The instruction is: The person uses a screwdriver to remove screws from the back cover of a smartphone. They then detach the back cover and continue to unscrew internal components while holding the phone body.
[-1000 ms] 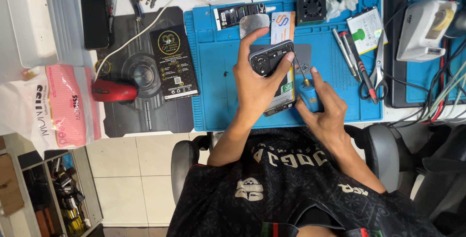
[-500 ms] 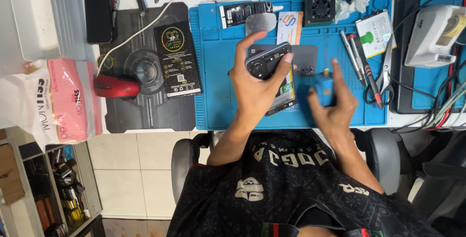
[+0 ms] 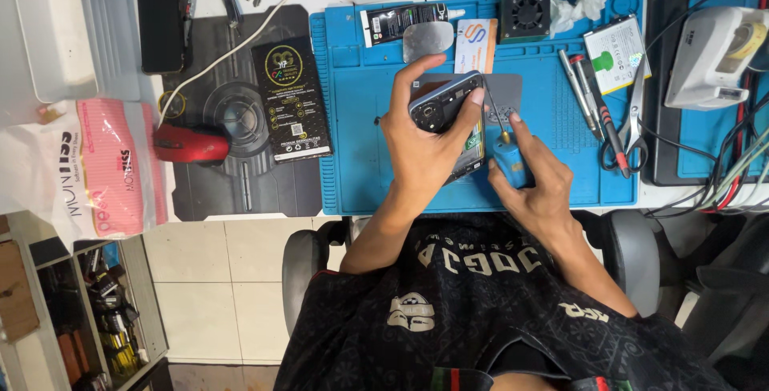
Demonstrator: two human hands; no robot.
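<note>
A phone point(image 3: 445, 110) is gripped in the left hand point(image 3: 424, 151) over a blue mat point(image 3: 352, 143). A blue screwdriver point(image 3: 506, 153) is clasped in the right hand point(image 3: 537, 187), its tip set at the phone's edge. The phone's back appears unopened, so disassembly seems barely begun.

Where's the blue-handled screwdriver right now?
In the head view, the blue-handled screwdriver is in the right hand, over the blue mat, right of the phone held by the left hand.

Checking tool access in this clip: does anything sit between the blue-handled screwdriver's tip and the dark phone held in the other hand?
Nothing visible does. The right hand holds the blue-handled screwdriver, whose thin shaft runs straight up to the edge of the dark phone gripped by the left hand above the blue work mat.
</note>
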